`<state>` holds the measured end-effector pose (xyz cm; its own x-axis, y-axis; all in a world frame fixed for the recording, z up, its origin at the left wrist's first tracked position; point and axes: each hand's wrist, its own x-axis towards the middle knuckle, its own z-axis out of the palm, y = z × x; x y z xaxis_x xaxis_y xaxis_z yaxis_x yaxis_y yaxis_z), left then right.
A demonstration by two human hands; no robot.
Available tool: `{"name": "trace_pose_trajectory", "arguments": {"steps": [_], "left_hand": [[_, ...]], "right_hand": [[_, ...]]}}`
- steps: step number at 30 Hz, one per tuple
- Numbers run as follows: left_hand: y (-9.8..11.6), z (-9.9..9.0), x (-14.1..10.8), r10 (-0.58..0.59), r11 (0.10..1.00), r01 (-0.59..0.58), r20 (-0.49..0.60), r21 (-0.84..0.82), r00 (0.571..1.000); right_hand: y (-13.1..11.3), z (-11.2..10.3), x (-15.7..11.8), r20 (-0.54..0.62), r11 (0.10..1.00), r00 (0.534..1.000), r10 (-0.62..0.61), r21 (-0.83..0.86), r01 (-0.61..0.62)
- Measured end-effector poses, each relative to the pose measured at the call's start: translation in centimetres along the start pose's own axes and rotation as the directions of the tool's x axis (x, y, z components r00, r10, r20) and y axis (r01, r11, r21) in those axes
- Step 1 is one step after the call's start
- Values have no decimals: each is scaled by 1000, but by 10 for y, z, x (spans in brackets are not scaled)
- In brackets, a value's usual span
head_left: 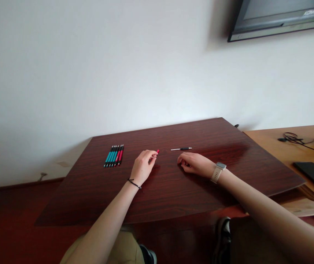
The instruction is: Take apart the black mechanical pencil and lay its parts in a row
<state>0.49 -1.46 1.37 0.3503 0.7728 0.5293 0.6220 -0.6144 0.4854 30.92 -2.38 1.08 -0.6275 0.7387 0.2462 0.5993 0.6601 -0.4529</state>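
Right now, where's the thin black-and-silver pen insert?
In the head view, the pen insert lies on the dark table, just beyond the right hand and right of the red piece pinched in the left hand.

A red pen piece [157, 151] is showing at the left hand's [143, 167] fingertips [154, 156]. Left of those fingers, teal and red pens [114, 156] are lying on the dark reddish woodgrain table [173, 190]. Beyond the right hand's [194, 164] fingers, a black-and-white refill [181, 149] is lying.

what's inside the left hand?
The left hand is closed on a small red piece; only its tip shows past the fingertips. The rest is covered by the fingers, so its length and shape cannot be seen. The hand rests on the dark table.
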Motion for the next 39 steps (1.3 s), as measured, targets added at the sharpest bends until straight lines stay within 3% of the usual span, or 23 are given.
{"name": "trace_pose_trajectory", "arguments": {"steps": [7, 11, 18, 30, 39], "left_hand": [[2, 6, -3, 67, 996, -71, 78, 52, 995], [6, 9, -5, 90, 994, -95, 85, 52, 992], [15, 15, -8, 81, 996, -83, 95, 16, 992], [14, 16, -10, 73, 996, -67, 108, -57, 991], [10, 16, -5, 75, 997, -75, 1, 16, 997]], "right_hand": [[-10, -2, 2, 4, 997, 999, 34, -76, -33], [-15, 8, 7, -10, 993, 999, 35, -114, -36], [-12, 29, 7, -129, 996, 988, -90, -15, 89], [-17, 25, 1, -154, 998, 986, -67, 11, 69], [-20, 26, 0, -184, 992, 978, -97, 59, 109]]}}
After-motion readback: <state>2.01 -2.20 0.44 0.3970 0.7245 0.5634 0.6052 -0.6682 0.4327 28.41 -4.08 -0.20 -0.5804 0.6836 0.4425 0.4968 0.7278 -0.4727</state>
